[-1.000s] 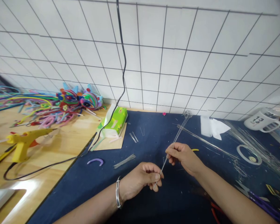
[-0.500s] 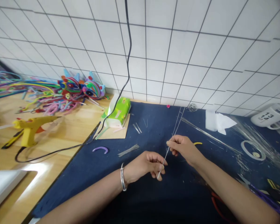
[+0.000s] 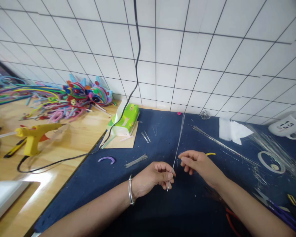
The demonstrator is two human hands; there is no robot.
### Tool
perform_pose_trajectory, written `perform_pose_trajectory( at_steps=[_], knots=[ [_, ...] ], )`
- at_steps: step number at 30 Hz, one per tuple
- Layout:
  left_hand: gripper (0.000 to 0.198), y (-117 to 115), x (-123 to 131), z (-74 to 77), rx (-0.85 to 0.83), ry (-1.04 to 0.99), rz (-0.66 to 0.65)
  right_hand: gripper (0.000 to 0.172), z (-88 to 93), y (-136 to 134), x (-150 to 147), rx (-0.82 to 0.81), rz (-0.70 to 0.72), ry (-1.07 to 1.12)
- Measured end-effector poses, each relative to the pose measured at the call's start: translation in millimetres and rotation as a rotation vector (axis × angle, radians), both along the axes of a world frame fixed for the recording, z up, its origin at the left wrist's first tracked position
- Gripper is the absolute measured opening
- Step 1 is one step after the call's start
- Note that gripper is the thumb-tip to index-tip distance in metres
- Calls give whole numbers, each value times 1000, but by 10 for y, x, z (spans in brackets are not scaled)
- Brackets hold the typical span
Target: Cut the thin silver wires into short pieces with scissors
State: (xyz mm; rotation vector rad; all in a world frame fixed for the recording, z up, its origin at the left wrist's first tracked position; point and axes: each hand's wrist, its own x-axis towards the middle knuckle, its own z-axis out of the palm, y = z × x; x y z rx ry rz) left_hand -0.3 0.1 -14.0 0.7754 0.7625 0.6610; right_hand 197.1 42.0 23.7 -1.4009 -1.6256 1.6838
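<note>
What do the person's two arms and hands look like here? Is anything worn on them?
Both forearms are bare, with no sleeves in view. The left hand has a thin silver bangle around its wrist. The right hand and its wrist show no bracelet, watch or glove. No rings can be made out on the fingers of either hand.

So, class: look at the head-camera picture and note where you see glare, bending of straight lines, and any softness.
Head view: glare on the wooden table at lower left; the wall tiles' lines bow from a wide lens; the yellow glue gun looks slightly soft; the thin wire in the left hand is faint but sharp.
</note>
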Motion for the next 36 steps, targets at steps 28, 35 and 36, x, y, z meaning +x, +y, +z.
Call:
perform_pose_trajectory(
  at_steps=[28,35,36],
  knots=[
    [25,68,-20,-24,26,1,110,16,-572,-840,63,1041,430,-618],
    [24,66,-14,-21,26,16,146,25,-524,-847,178,1098,396,-566],
    [23,61,-11,-24,33,21,149,24,-488,-821,224,1103,350,-574]
  ],
)
